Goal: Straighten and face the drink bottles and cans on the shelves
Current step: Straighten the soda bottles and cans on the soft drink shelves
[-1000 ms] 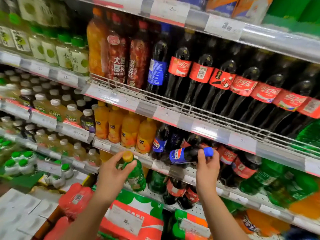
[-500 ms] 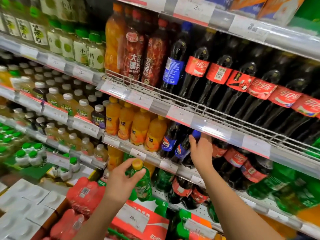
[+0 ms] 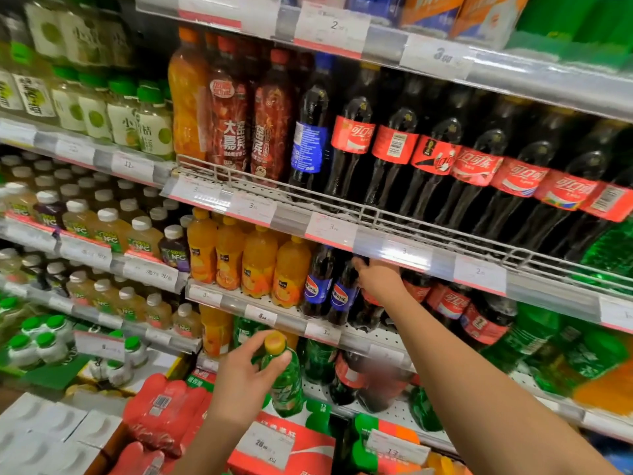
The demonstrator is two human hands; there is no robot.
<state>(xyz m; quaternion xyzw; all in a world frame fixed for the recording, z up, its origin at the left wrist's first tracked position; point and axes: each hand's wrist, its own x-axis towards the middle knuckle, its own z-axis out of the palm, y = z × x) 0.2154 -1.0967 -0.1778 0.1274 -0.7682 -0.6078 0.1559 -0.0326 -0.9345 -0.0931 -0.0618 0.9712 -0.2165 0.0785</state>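
A green bottle point(image 3: 286, 382) with a yellow cap is gripped at its neck by the left hand point(image 3: 241, 378), at six o'clock, apparently for reshelving. At centre, the right hand point(image 3: 378, 277) is reached among the cola bottles point(image 3: 342, 293), its grip hidden under the shelf edge point(image 3: 404, 252).

Ahead of me a white wire guard rail point(image 3: 376, 214) runs along the front of the upper shelf, above a clear price strip point(image 3: 329, 231) carrying white tags with red lower edges. Below me sits a red carton point(image 3: 308, 450) with a paper price card point(image 3: 263, 443) on it. White moulded boxes point(image 3: 51, 437) lie at my lower left. Orange cartons point(image 3: 479, 15) stand on the top shelf.
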